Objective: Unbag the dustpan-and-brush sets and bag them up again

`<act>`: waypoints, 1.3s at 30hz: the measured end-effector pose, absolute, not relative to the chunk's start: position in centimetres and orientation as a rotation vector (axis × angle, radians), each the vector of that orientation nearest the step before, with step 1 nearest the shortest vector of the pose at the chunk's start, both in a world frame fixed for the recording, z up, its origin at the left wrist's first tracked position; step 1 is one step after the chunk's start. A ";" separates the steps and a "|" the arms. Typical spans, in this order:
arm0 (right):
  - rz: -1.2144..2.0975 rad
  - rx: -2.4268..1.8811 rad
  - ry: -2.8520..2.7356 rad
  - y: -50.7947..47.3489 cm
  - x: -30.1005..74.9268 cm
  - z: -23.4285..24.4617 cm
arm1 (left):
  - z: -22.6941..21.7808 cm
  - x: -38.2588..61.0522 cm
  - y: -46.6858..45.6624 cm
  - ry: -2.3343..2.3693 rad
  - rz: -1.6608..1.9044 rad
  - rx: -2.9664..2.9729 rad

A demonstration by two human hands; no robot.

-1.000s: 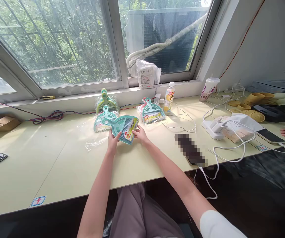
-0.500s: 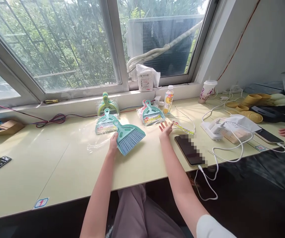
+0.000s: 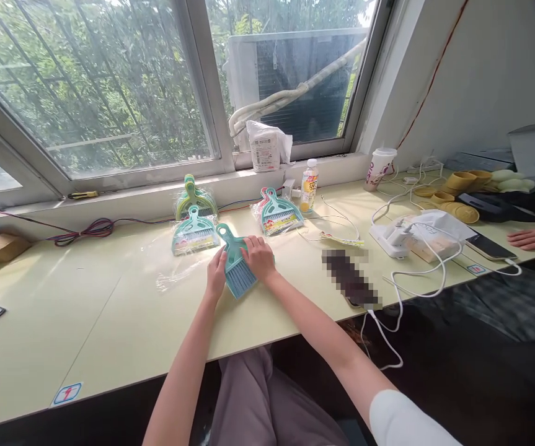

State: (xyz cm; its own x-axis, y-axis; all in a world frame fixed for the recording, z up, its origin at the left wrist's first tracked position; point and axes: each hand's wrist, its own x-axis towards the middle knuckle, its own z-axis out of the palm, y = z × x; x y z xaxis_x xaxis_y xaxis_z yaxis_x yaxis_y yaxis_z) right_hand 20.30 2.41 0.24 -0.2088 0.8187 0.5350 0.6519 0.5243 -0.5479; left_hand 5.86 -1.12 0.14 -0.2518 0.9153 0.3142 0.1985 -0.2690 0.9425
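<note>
A teal hand brush and dustpan set [image 3: 240, 279], with blue-grey bristles, is tilted above the front of the table. Its left edge is in the grip of my left hand [image 3: 216, 272]. My right hand [image 3: 258, 257] lies over its upper right part, fingers bent on the teal plastic and covering part of it. Just behind are a wrapped teal brush and dustpan set [image 3: 196, 232] and a green set [image 3: 193, 199]. Another wrapped set [image 3: 277, 214], teal with a pink one behind it, lies farther right. Thin clear wrapping [image 3: 170, 279] is crumpled left of my left hand.
A juice bottle [image 3: 309, 186] and a drink cup [image 3: 379, 170] stand along the back. Right of my arms are a yellow label strip [image 3: 341, 240], a charging phone [image 3: 348, 279], a power strip [image 3: 390, 238] and loose white cables. Another person's hand [image 3: 530, 238] rests at far right.
My right hand has moved left from beside the label strip onto the brush and dustpan set. The label strip now lies on the table. My left hand keeps its hold.
</note>
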 end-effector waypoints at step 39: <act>0.189 -1.806 -1.998 5.9 26.1 -0.2 | -1.3 -1.1 0.0 2.290 1.097 1.588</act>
State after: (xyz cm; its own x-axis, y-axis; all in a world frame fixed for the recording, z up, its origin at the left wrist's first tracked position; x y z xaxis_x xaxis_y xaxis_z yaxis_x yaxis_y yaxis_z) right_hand 26.10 5.94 -0.16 -0.0521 0.9724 0.2276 0.9125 0.1389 -0.3847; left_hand -1.14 -0.03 -1.27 -0.4300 0.8600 0.2748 0.7532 0.1739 0.6343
